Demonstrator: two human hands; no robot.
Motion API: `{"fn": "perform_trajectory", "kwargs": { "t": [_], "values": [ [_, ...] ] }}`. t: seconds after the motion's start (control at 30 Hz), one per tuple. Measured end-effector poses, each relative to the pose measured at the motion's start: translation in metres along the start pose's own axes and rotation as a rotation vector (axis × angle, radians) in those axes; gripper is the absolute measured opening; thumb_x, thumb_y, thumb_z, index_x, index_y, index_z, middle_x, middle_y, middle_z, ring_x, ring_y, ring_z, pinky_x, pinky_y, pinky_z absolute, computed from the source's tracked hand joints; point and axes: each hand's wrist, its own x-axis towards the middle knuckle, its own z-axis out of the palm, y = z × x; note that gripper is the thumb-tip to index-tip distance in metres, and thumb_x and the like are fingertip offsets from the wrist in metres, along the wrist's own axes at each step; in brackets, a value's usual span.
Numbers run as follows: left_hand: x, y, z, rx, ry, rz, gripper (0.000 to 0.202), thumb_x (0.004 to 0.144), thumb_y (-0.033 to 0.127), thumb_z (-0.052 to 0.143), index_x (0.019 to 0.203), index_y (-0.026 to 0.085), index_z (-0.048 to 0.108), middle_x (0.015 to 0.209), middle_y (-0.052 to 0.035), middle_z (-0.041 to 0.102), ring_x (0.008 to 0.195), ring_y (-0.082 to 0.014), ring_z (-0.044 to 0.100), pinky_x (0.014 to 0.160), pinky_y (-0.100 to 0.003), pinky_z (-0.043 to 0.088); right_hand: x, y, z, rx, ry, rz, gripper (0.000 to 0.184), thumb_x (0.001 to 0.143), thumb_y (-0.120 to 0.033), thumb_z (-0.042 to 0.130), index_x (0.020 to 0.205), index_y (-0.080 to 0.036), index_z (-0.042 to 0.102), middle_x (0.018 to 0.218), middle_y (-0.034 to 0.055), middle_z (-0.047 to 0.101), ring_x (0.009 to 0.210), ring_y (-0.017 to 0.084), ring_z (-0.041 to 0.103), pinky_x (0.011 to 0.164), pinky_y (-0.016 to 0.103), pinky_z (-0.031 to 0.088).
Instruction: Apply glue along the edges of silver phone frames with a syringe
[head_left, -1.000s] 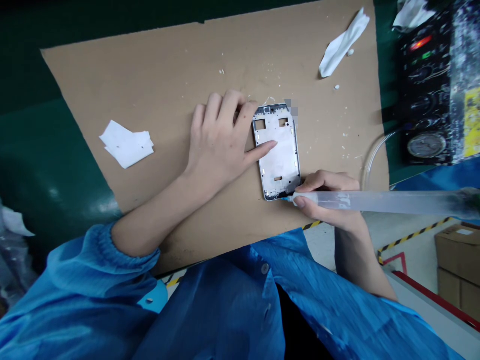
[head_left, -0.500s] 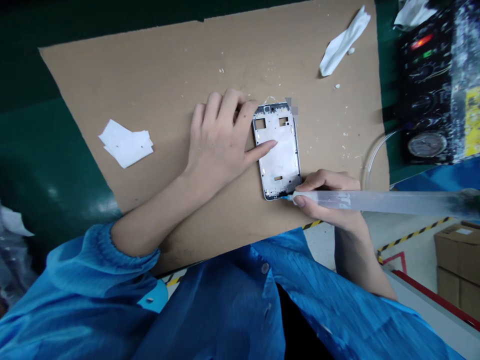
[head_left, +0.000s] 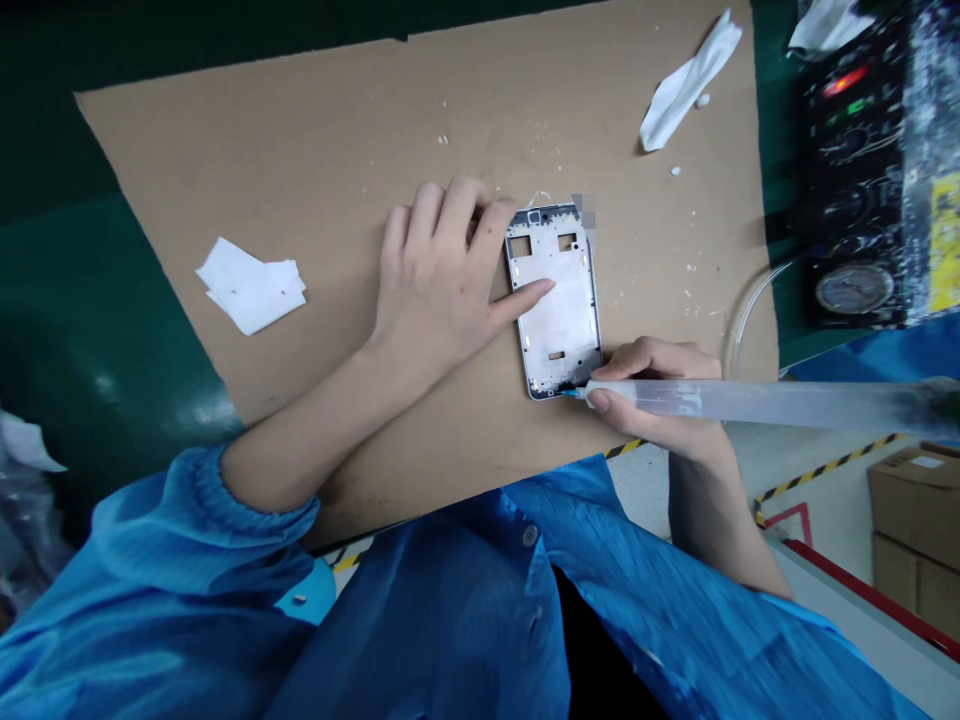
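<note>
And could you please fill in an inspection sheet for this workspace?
Surface: brown cardboard sheet over a green tabletop.
Job's things: phone frame; syringe, tip at the phone frame's near end.
Clutter: white scrap at left, white strip at far right, small white bits.
Hands: left hand with thumb on the phone frame; right hand gripping the syringe.
Cables: clear tube near the black control box.
Surroundings: cardboard boxes, striped floor tape.

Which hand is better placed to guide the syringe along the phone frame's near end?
Likely right: the right hand grips the syringe, its blue tip at that end. The left hand, thumb over the phone frame, seems better for steadying.
</note>
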Motion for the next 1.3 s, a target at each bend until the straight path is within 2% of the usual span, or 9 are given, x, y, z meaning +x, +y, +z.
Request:
{"fn": "perform_trajectory", "kwargs": {
  "t": [0.23, 0.5, 0.7, 0.83, 0.9, 1.0, 1.13, 1.2, 1.3],
  "values": [
    [0.0, -0.001, 0.001, -0.042, 0.001, -0.009, 0.074, 0.112, 0.082, 0.054, 0.166, 0.032, 0.06, 0.162, -0.0181, 0.064, 0.146, -0.0484, 0.06, 0.124, -0.067, 0.046, -0.002, 0.0, 0.003, 0.01, 0.044, 0.029, 0.028, 0.093, -0.046, 0.098, 0.081, -0.027, 0.082, 0.073, 0.0016, 0.081, 0.055, 0.018, 0.068, 0.049, 0.033, 0.051],
    [-0.001, -0.001, 0.003, -0.033, 0.006, -0.004, 0.076, 0.114, 0.084, 0.048, 0.166, 0.029, 0.06, 0.163, -0.0205, 0.063, 0.147, -0.0485, 0.06, 0.123, -0.067, 0.045, -0.002, 0.013, -0.001, 0.2, 0.141, 0.055, 0.034, 0.09, -0.057, 0.102, 0.085, -0.029, 0.083, 0.077, 0.0013, 0.081, 0.058, 0.019, 0.07, 0.052, 0.034, 0.054],
    [-0.002, -0.001, 0.003, 0.015, 0.054, 0.013, 0.072, 0.119, 0.076, 0.045, 0.165, 0.023, 0.059, 0.159, -0.0214, 0.068, 0.144, -0.0432, 0.065, 0.122, -0.059, 0.049, 0.012, 0.024, 0.002, 0.504, 0.328, 0.029, 0.046, 0.086, -0.066, 0.1, 0.08, -0.03, 0.071, 0.059, -0.0068, 0.061, 0.04, 0.011, 0.04, 0.038, 0.029, 0.031],
    [-0.003, -0.005, -0.003, 0.008, 0.111, 0.08, 0.06, 0.121, 0.058, 0.051, 0.167, 0.019, 0.058, 0.157, -0.0208, 0.07, 0.135, -0.0385, 0.07, 0.115, -0.053, 0.058, 0.017, 0.025, 0.007, 0.611, 0.431, -0.001, 0.043, 0.088, -0.06, 0.097, 0.081, -0.028, 0.069, 0.056, -0.0092, 0.056, 0.039, 0.009, 0.035, 0.036, 0.023, 0.024],
    [-0.004, -0.005, -0.013, 0.031, 0.071, 0.203, 0.049, 0.119, 0.032, 0.052, 0.166, 0.021, 0.06, 0.161, -0.0195, 0.071, 0.138, -0.0357, 0.072, 0.115, -0.051, 0.061, 0.017, 0.026, 0.012, 0.638, 0.494, -0.001, 0.042, 0.088, -0.059, 0.096, 0.082, -0.028, 0.069, 0.055, -0.0099, 0.054, 0.039, 0.009, 0.037, 0.038, 0.022, 0.027],
    [-0.007, 0.003, -0.031, 0.183, -0.097, 0.469, 0.074, 0.104, 0.0, 0.051, 0.171, 0.029, 0.06, 0.185, -0.0156, 0.055, 0.166, -0.0339, 0.059, 0.129, -0.053, 0.056, 0.02, 0.03, 0.017, 0.689, 0.667, -0.002, 0.043, 0.086, -0.059, 0.096, 0.08, -0.027, 0.068, 0.057, -0.0092, 0.058, 0.041, 0.009, 0.042, 0.04, 0.021, 0.033],
    [-0.009, 0.029, -0.042, 0.454, -0.321, 0.627, 0.097, 0.095, -0.003, 0.065, 0.184, 0.032, 0.047, 0.2, -0.0135, 0.03, 0.185, -0.0384, 0.034, 0.145, -0.062, 0.044, 0.026, 0.035, 0.017, 0.751, 0.855, -0.026, 0.051, 0.088, -0.058, 0.094, 0.076, -0.027, 0.056, 0.06, -0.0098, 0.057, 0.042, 0.008, 0.041, 0.041, 0.019, 0.031],
    [-0.005, 0.043, -0.042, 0.558, -0.377, 0.661, 0.085, 0.1, 0.001, 0.066, 0.179, 0.03, 0.055, 0.198, -0.0132, 0.036, 0.185, -0.0371, 0.033, 0.148, -0.063, 0.04, 0.027, 0.035, 0.016, 0.768, 0.864, -0.056, 0.054, 0.093, -0.06, 0.092, 0.076, -0.026, 0.054, 0.062, -0.0094, 0.055, 0.046, 0.009, 0.045, 0.044, 0.02, 0.039],
    [0.012, 0.054, -0.051, 0.611, -0.399, 0.7, 0.054, 0.109, 0.004, 0.061, 0.156, 0.025, 0.073, 0.189, -0.0135, 0.053, 0.183, -0.0318, 0.039, 0.152, -0.057, 0.034, 0.027, 0.031, 0.018, 0.779, 0.844, -0.072, 0.037, 0.107, -0.058, 0.085, 0.099, -0.024, 0.073, 0.094, -0.0004, 0.076, 0.075, 0.016, 0.072, 0.069, 0.029, 0.065]
  ]
}}
